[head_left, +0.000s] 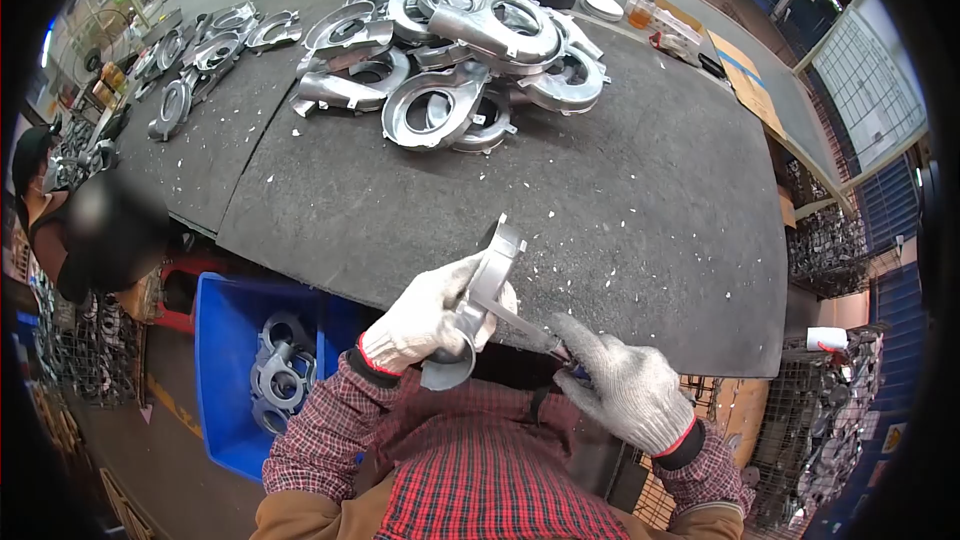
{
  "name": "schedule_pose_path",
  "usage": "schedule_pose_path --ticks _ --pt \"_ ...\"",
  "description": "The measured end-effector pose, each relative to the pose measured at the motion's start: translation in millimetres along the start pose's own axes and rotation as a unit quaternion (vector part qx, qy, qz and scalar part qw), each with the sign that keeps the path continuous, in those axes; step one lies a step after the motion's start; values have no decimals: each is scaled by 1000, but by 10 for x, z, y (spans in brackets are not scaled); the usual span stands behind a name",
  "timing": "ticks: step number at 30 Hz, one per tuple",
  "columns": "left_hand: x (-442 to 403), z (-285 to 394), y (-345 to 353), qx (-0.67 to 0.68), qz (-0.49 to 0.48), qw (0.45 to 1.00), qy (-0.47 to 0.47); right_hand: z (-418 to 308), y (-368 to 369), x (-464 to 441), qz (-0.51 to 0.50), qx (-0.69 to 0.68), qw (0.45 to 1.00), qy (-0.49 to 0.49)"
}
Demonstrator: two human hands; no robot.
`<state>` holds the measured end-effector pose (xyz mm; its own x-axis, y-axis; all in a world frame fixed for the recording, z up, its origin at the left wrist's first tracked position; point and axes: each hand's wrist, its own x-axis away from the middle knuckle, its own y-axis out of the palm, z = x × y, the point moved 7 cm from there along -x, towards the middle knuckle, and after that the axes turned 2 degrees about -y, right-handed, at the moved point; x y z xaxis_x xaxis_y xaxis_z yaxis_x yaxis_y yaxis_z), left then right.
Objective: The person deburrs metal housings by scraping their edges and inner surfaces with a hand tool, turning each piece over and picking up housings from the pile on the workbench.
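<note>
My left hand (428,315), in a white knit glove, is closed around a silver cast-metal blower housing (492,272) at the table's near edge. The housing is held on its edge, its rim pointing up and away from me. In my right hand (632,386), also gloved, is a flat file (522,326), gripped by its handle. The file's blade lies against the side of the housing, close to the left fingers. Part of the housing is hidden behind my left hand.
A heap of similar metal housings (430,105) sits at the table's far side, with more (215,52) at left. Metal chips dot the black tabletop (640,210). A blue bin (228,380) holding housings stands lower left, near another person (105,225).
</note>
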<state>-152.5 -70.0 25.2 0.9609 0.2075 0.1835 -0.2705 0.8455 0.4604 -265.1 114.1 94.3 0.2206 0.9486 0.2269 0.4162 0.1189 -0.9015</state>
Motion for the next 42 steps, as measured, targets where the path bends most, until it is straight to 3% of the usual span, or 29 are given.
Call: schedule_pose_path --ticks 10,12,15,19,26,29,35,37,38,40,42 --pt "-6 -91 75 19 -27 999 -7 -34 -20 15 2 -19 1000 -4" --pt "-8 -139 123 29 -21 999 -22 -53 21 1 57 8 998 -28" --pt "-14 -191 96 6 -16 999 -27 20 42 -29 65 94 993 -22" --pt "6 -245 68 63 26 996 -51 68 -47 -38 90 110 990 9" --pt "3 -205 78 17 -9 999 -48 1 45 31 49 73 996 6" --pt "47 -225 121 42 -5 998 -55 -7 11 -5 49 127 991 12" --pt "122 -294 89 29 17 997 -71 91 -67 -29 63 48 997 12" --pt "138 -298 98 25 14 996 -80 89 -42 -32 19 -83 996 -40" --pt "118 -225 112 -5 14 998 -55 120 -53 -40 16 -83 995 -43" --pt "116 -148 111 -56 -5 998 -42 115 83 -47 -101 -231 965 -73" --pt "113 -146 84 -57 3 998 -41 176 118 -43 -122 -261 954 -87"
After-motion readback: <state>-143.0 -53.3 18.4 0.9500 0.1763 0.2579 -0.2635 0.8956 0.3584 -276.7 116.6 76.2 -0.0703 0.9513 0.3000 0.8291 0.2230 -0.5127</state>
